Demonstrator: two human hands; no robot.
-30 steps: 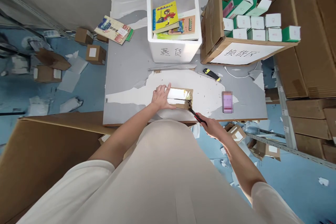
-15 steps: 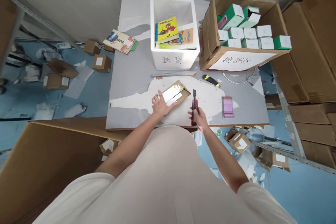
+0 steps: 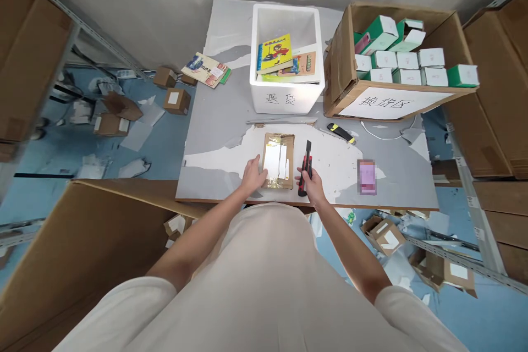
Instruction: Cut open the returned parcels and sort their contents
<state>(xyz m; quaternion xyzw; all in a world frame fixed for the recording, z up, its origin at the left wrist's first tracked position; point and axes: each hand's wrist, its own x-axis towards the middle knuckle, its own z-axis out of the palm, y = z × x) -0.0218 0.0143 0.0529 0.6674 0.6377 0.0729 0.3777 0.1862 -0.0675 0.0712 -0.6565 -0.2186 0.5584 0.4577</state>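
Note:
A small brown cardboard parcel (image 3: pixel 290 159) with white labels and shiny tape lies flat on the table in front of me. At its left edge is my left hand (image 3: pixel 252 176), fingers spread, thumb by the lower left side of the parcel. My right hand (image 3: pixel 312 184) is wrapped round a red and black utility knife (image 3: pixel 306 168), its blade end pointing away from me. The knife is just right of the parcel and apart from it. A second cutter, black and yellow (image 3: pixel 341 133), lies farther back on the table.
A white foam box (image 3: pixel 284 100) holding books stands at the back of the table (image 3: pixel 210 176). Right of it, a cardboard box (image 3: pixel 339 60) holds several green and white cartons. Books (image 3: pixel 205 70) lie at the left edge, a blurred pink item (image 3: pixel 367 177) at right. A large open carton (image 3: pixel 124 231) stands front left.
The parcel has turned from a slant to lying straight and flat. My left hand has moved from over it to its left side. The knife stays in my right hand; the view has shifted.

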